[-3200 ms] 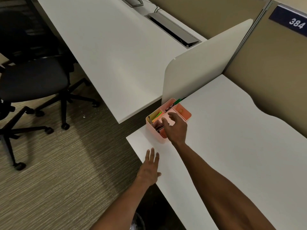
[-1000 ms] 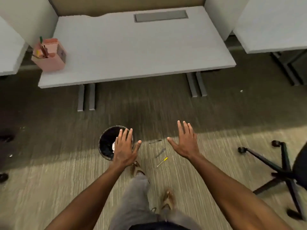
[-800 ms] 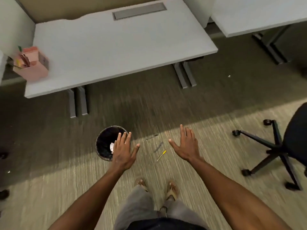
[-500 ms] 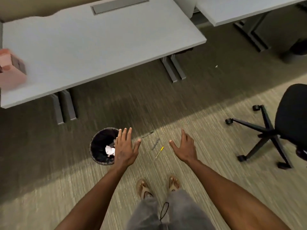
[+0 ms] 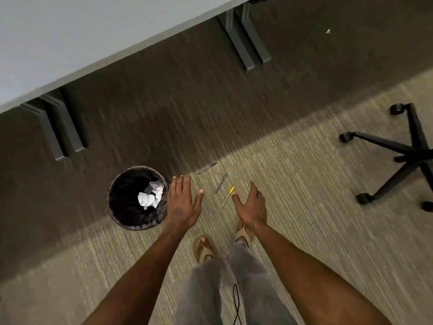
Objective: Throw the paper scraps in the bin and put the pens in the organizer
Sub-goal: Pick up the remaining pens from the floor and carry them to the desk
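Down on the carpet, closer in than half a second before: organizer and most of desk (image 5: 58, 43) gone from view. Left hand (image 5: 181, 202) and right hand (image 5: 251, 206) spread open, empty. Yellow pen (image 5: 228, 196), grey pen (image 5: 221, 183), dark pen (image 5: 207, 168) loose just beyond the fingertips. Bin (image 5: 137, 198) left, crumpled scraps (image 5: 151, 197) inside. Chair base (image 5: 403, 151) right, well clear; small white fleck (image 5: 328, 31) far off, perhaps paper.

Carpeted floor (image 5: 304, 207) is filling most of the frame. A round black bin (image 5: 121, 216) is standing at centre left. Three pens, seemingly — dark pen (image 5: 207, 168), grey pen (image 5: 221, 183), yellow pen (image 5: 228, 196) — are lying at centre, chair base (image 5: 407, 151) resting at right.
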Demonstrator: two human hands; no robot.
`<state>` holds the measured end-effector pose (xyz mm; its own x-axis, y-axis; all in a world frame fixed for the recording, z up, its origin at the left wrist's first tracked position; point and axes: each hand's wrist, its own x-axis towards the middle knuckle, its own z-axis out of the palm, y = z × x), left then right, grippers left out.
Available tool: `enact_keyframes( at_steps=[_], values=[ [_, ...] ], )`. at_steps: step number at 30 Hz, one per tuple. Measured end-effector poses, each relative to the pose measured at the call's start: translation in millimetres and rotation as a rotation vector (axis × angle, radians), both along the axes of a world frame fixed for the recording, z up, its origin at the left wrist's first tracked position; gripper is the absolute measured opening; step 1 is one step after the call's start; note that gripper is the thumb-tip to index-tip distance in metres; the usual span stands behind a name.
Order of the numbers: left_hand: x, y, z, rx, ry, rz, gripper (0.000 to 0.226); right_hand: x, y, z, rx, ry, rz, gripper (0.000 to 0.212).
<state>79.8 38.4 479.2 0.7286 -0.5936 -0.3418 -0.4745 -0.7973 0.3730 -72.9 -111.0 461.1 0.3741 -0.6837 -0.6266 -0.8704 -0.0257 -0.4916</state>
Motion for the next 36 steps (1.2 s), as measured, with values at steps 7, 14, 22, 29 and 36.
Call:
enact_keyframes(
  at_steps=[7, 14, 22, 29, 36],
  values=[
    [32, -44, -197, -0.006, 0.044, -0.037, 0.064, 25, -10, -190, 0.044, 0.029, -0.102, 0.078],
    [51, -52, -389, 0.067, 0.089, -0.092, 0.069, 29, 4, -374, 0.042, 0.103, -0.143, 0.07],
    [69, -59, -503, 0.159, 0.07, -0.031, 0.066, 36, 25, -494, 0.058, 0.228, -0.248, 0.059],
    [98, -77, -541, 0.24, -0.013, -0.009, 0.049, 40, 22, -530, 0.045, 0.206, -0.377, 0.027],
    [107, -84, -546, 0.223, -0.063, 0.099, 0.023, 88, 5, -528, -0.081, 0.037, -0.385, 0.018]
  ],
)
